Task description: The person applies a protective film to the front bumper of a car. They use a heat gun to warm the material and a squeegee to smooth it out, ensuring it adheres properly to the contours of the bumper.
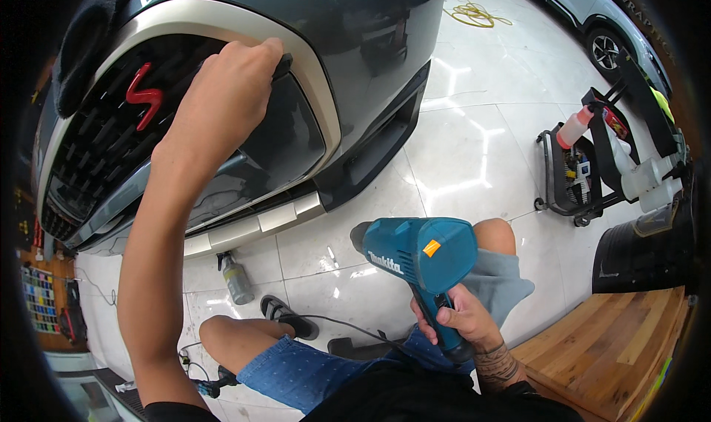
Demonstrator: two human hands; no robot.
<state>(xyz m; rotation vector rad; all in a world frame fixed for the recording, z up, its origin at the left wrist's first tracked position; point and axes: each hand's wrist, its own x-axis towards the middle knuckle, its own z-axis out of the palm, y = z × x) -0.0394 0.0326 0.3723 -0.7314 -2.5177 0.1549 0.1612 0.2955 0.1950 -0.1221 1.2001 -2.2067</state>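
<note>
The fisheye head camera was positioned above the left fingers (271, 50) and right fingers (455, 315), facing downward and forward at close range, with the floor (463, 152) below them.

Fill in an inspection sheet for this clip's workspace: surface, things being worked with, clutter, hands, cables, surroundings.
Surface: glossy, pale tiled floor with bright reflections.
Things being worked with: teal heat gun; dark grey car with a pale grille surround and red emblem.
Clutter: spray bottle on the floor near the bumper.
Hands: right hand grips the heat gun's handle; left hand is curled at the grille surround, its grip unclear.
Cables: dark cord near the person's sandal; yellow coil on the floor, hose or cable unclear.
Surroundings: another car, wheeled cart with bottles, wooden top.
</note>
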